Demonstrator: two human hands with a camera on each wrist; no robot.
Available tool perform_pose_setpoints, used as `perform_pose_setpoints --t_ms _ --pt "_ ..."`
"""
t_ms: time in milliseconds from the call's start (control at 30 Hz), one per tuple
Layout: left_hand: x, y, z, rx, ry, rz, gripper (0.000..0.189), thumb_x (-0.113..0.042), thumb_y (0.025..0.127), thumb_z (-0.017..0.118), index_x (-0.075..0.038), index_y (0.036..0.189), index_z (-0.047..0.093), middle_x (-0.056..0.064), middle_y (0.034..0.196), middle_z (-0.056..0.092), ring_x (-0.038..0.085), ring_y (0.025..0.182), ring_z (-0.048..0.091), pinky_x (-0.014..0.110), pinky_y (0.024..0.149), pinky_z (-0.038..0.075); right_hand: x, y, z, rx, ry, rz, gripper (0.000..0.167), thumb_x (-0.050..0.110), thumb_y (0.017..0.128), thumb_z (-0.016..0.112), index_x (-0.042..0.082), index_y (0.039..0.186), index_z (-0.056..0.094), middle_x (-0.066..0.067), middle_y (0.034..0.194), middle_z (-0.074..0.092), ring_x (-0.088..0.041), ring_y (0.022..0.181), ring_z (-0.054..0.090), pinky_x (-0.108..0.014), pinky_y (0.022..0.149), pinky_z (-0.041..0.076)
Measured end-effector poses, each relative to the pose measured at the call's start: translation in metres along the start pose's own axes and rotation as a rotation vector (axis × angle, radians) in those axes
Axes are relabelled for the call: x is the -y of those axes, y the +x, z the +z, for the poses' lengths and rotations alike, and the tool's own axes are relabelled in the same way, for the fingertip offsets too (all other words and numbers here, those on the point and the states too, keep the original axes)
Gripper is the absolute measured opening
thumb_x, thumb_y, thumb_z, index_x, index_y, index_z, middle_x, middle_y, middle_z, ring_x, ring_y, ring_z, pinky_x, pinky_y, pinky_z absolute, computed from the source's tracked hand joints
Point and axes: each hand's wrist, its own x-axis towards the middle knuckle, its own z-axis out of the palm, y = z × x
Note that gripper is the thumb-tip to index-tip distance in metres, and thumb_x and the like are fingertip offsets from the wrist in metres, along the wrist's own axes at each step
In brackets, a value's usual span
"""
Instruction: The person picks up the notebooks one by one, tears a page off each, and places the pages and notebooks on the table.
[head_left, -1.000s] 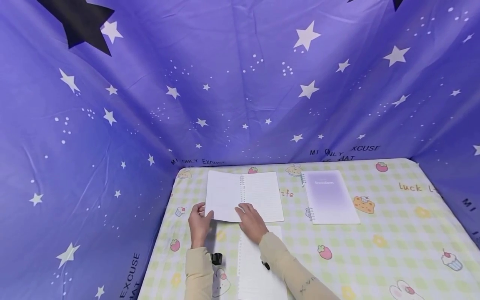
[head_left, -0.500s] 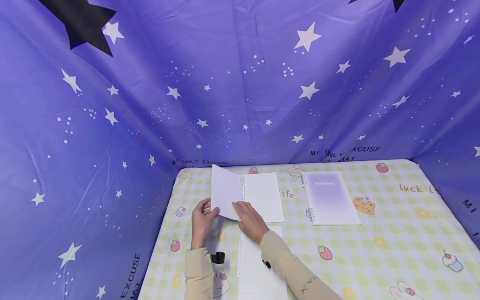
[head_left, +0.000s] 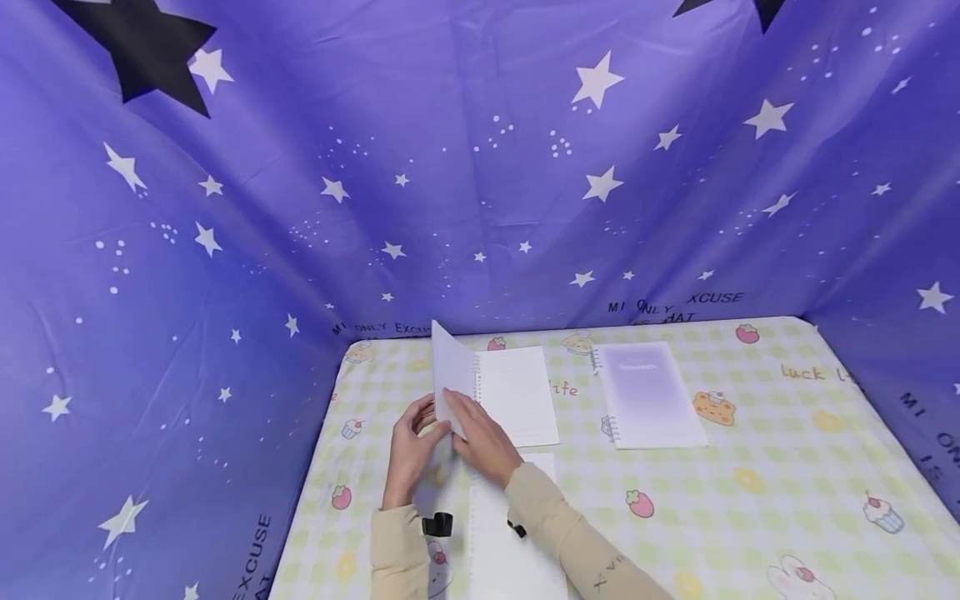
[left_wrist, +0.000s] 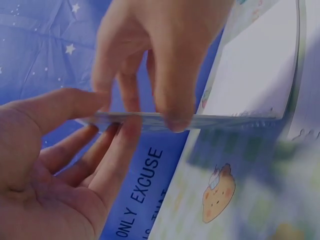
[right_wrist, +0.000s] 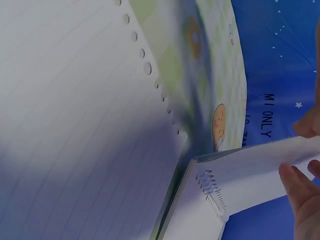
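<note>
A spiral notebook (head_left: 516,396) lies open at the far left of the table, its lined right page flat. Its left leaf (head_left: 452,367) stands nearly upright at the rings; whether that is the cover alone or cover with pages, I cannot tell. My left hand (head_left: 412,450) pinches the leaf's near outer corner, thumb on one face and fingers behind, as the left wrist view shows. My right hand (head_left: 483,437) holds the leaf's near edge, with fingers on the inner face. Below the notebook lies a loose lined sheet (right_wrist: 85,115) with a punched edge, partly under my right forearm.
A closed purple spiral notebook (head_left: 651,408) reading "freedom" lies to the right. A checked cloth with cartoon prints covers the table (head_left: 765,533). Blue star-patterned curtains (head_left: 465,167) enclose it at the back and sides.
The notebook's left leaf has risen from nearly flat to almost upright, swinging toward the rings. My left hand has moved right with it, and my right hand has shifted slightly left and up.
</note>
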Motion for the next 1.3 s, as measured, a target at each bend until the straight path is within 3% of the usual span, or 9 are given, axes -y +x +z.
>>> perform_pose_setpoints --t_ms 200,400,567,733,867,1067,1300 --pt "0.005 -0.008 -0.001 0.042 -0.021 -0.023 0.052 -0.005 0.088 0.073 -0.006 0.137 0.058 0.016 0.13 0.063 0.031 0.118 0.06 0.022 0.091 0.052 0.007 -0.002 0.0 -0.027 0.031 -0.034 0.083 -0.005 0.084 0.066 0.011 0.156 0.029 -0.007 0.151 0.044 -0.023 0.136 0.047 -0.036 0.107 0.047" --pt "0.014 -0.006 0.008 0.143 -0.064 0.051 0.047 -0.008 0.091 0.071 -0.004 0.135 0.059 0.016 0.135 0.058 0.034 0.123 0.057 0.023 0.094 0.053 0.008 -0.007 -0.01 -0.104 0.106 0.047 0.089 -0.007 0.081 0.069 0.018 0.157 0.029 -0.006 0.15 0.044 -0.022 0.131 0.052 -0.037 0.101 0.051" --pt "0.025 -0.005 0.019 0.201 -0.056 0.021 0.042 -0.013 0.095 0.067 -0.002 0.134 0.059 0.016 0.137 0.059 0.035 0.127 0.055 0.022 0.096 0.051 0.004 -0.018 -0.016 -0.151 0.171 0.122 0.081 -0.005 0.086 0.067 0.017 0.155 0.033 -0.006 0.149 0.045 -0.025 0.121 0.06 -0.036 0.097 0.054" --pt "0.037 -0.003 0.027 0.24 -0.046 -0.037 0.043 -0.018 0.097 0.065 -0.002 0.136 0.057 0.016 0.139 0.058 0.033 0.13 0.053 0.036 0.107 0.046 -0.001 -0.025 -0.02 -0.196 0.25 0.167 0.078 -0.004 0.088 0.068 0.012 0.155 0.031 -0.013 0.145 0.042 -0.034 0.117 0.061 -0.034 0.092 0.057" --pt "0.042 -0.003 0.031 0.259 -0.037 -0.043 0.044 -0.015 0.097 0.064 -0.001 0.138 0.056 0.019 0.141 0.055 0.037 0.133 0.049 0.053 0.113 0.038 -0.005 -0.028 -0.022 -0.214 0.264 0.194 0.078 -0.003 0.089 0.069 0.014 0.155 0.031 -0.012 0.143 0.043 -0.031 0.118 0.061 -0.03 0.092 0.057" --pt "0.053 0.001 0.041 0.301 0.091 0.04 0.052 -0.012 0.094 0.068 0.001 0.141 0.051 0.025 0.142 0.049 0.045 0.129 0.05 0.047 0.105 0.048 -0.012 -0.032 -0.027 -0.252 0.245 0.223 0.074 -0.005 0.088 0.066 0.014 0.152 0.035 -0.011 0.135 0.047 -0.026 0.11 0.063 -0.029 0.087 0.058" --pt "0.05 0.002 0.048 0.29 0.349 0.124 0.06 -0.019 0.09 0.074 -0.001 0.142 0.05 0.023 0.142 0.05 0.042 0.132 0.048 0.054 0.11 0.041 -0.017 -0.036 -0.033 -0.281 0.273 0.255 0.071 -0.004 0.089 0.066 0.012 0.151 0.036 -0.013 0.129 0.049 -0.024 0.106 0.062 -0.028 0.082 0.059"
